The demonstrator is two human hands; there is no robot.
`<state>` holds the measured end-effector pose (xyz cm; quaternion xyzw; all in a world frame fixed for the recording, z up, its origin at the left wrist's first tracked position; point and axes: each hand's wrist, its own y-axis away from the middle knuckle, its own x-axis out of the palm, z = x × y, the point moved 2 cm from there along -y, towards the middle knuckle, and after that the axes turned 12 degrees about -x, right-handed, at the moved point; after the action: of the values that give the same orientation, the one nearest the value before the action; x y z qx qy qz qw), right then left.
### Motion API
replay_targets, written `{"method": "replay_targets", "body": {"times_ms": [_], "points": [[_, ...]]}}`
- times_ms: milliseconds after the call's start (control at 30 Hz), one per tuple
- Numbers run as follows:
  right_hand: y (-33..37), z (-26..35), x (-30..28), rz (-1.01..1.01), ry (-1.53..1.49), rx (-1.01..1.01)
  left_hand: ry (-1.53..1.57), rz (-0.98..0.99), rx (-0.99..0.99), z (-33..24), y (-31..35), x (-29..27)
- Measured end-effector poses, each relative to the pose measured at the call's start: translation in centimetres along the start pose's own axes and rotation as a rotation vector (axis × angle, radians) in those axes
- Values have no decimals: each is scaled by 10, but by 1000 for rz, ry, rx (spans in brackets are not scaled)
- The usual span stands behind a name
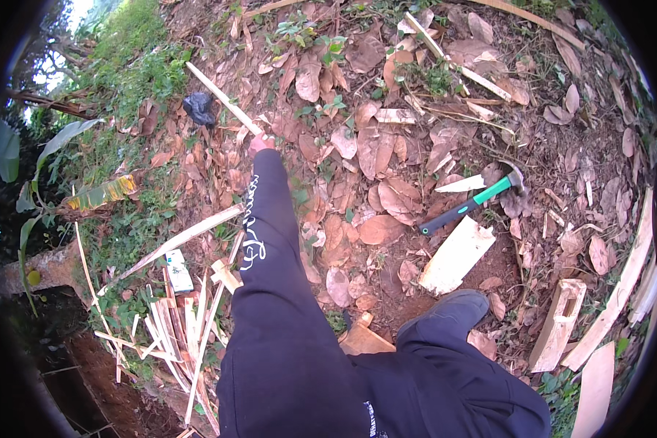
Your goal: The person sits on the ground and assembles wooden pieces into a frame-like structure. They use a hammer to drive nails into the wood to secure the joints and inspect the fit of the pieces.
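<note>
My left hand point(261, 144) reaches forward in a dark sleeve with its fingers closed round one end of a long, pale wooden stick point(223, 96). The stick points away to the far left, over leaf-strewn ground. My right hand is out of view. To the right of my outstretched arm lies a hammer point(471, 204) with a green and black handle. Just nearer than it, a broad pale wood block point(458, 255) with a jagged end rests by my shoe point(460, 305).
Thin wood strips point(175, 328) are heaped at the near left, by a small white packet point(178, 270). A crumpled black plastic bag point(198, 108) lies near the stick. At the right are a slotted wood block point(560, 325) and long planks point(620, 285). Split pieces point(485, 82) lie farther off.
</note>
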<state>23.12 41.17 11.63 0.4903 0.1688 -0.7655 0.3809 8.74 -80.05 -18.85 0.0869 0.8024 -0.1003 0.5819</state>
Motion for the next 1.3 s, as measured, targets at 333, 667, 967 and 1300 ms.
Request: {"method": "replay_targets", "body": {"times_ms": [333, 667, 967, 1300], "points": [[15, -17, 42, -33, -79, 2, 189, 466, -274, 17, 17, -6], [9, -34, 83, -29, -185, -19, 990, 437, -259, 24, 52, -74], [9, -49, 100, -88, -275, -34, 1058, 426, 105, -78, 210, -142], [35, -106, 77, -270, -494, -14, 1400, 1081, 471, -356, 299, -264]]}}
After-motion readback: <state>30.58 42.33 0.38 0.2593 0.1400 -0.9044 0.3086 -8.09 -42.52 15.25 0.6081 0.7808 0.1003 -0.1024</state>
